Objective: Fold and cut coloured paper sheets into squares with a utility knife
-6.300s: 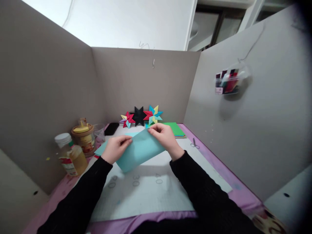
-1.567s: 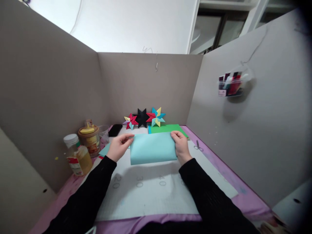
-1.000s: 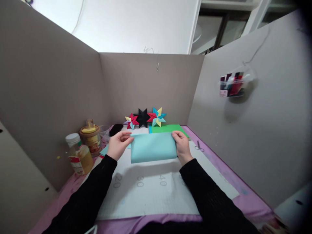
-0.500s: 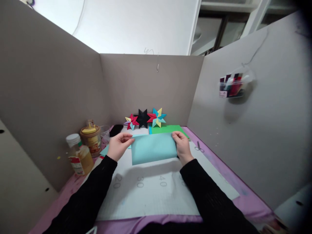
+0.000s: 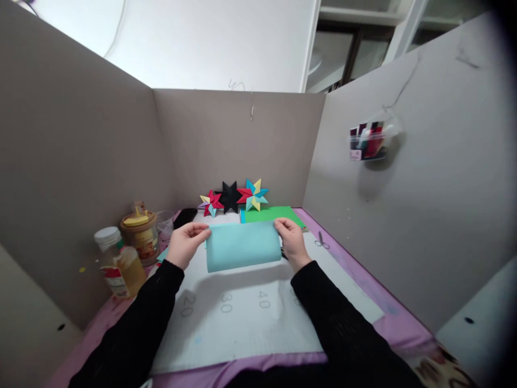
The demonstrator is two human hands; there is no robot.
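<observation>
Holds a light-blue sheet (image 5: 243, 246), slightly curved, in the air above the middle of the desk (image 5: 404, 330), over a white mat (image 5: 242, 339) marked 20, 30 and 40. Pinches its upper left corner between thumb and fingers of the left hand (image 5: 186, 243) and grips its upper right corner with the closed fingers of the right hand (image 5: 291, 241). Wears black sleeves (image 5: 343, 318). Has a stack of green-topped paper (image 5: 270, 214) beyond the sheet, near the desk's far edge, and scissors (image 5: 322, 242) near the right edge. Faces, at the far edge before the grey back panel (image 5: 238, 140), a red-and-yellow star (image 5: 211, 203), a black star (image 5: 230, 197) and a multicoloured star (image 5: 254, 195) in a row. Has a black phone (image 5: 186, 217) toward the far left corner; then, nearer along the left edge, a clear cup (image 5: 165, 222), a tan-lidded jar (image 5: 139, 237) and a white-capped bottle (image 5: 130, 268).
</observation>
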